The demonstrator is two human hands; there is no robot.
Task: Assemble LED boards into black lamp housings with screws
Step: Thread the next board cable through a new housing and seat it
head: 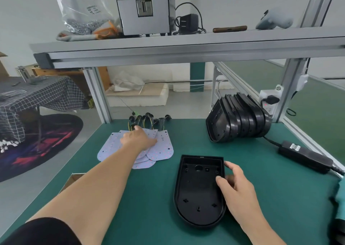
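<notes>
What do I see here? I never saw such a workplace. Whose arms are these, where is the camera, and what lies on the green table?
The single picture comes from a camera worn on a person's head, looking down at their hands. The left hand reaches onto a pile of white LED boards; whether it grips one is unclear. The right hand pinches the side wall of an empty black plastic lamp housing lying on the green table mat. Behind stands a stack of black housings.

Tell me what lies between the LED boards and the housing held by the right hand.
Only bare green mat separates the LED boards and the black lamp housing, as the head view shows.
</notes>
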